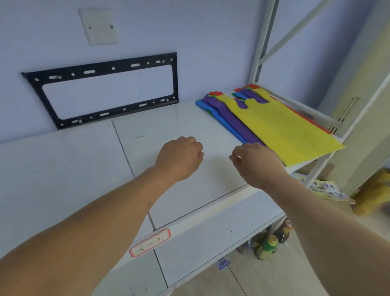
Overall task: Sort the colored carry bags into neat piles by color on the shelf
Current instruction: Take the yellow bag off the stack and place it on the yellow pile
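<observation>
The carry bags (278, 129) lie in one mixed, overlapping stack at the right end of the shelf (172, 127), reaching from its back right corner forward to the front edge. A yellow bag (285, 132) lies flat on top and covers most of the stack; its near corner juts just past the shelf's front edge. Purple bags (236, 123) fan out from under its left side, a blue bag (218, 116) shows beyond them as the leftmost strip, and red pieces (217, 93) peek out at the back and along the right edge.

Both hands hover over bare shelf just left of the stack, near the front edge, and neither holds a bag. The right hand (256, 162) is the closer one: its knuckles sit right beside the near left corner of the stack, by the purple strip, with the fingers loosely curled and nothing between them; whether it touches the bags cannot be told. The left hand (180, 156) is a little further left, fingers curled loosely downward, also empty, well apart from the stack.

A red-bordered label (150, 243) is stuck on the shelf's front edge. A black metal bracket (100, 87) stands against the wall behind the shelf's back edge, and bottles (268, 246) stand on the floor below.
</observation>
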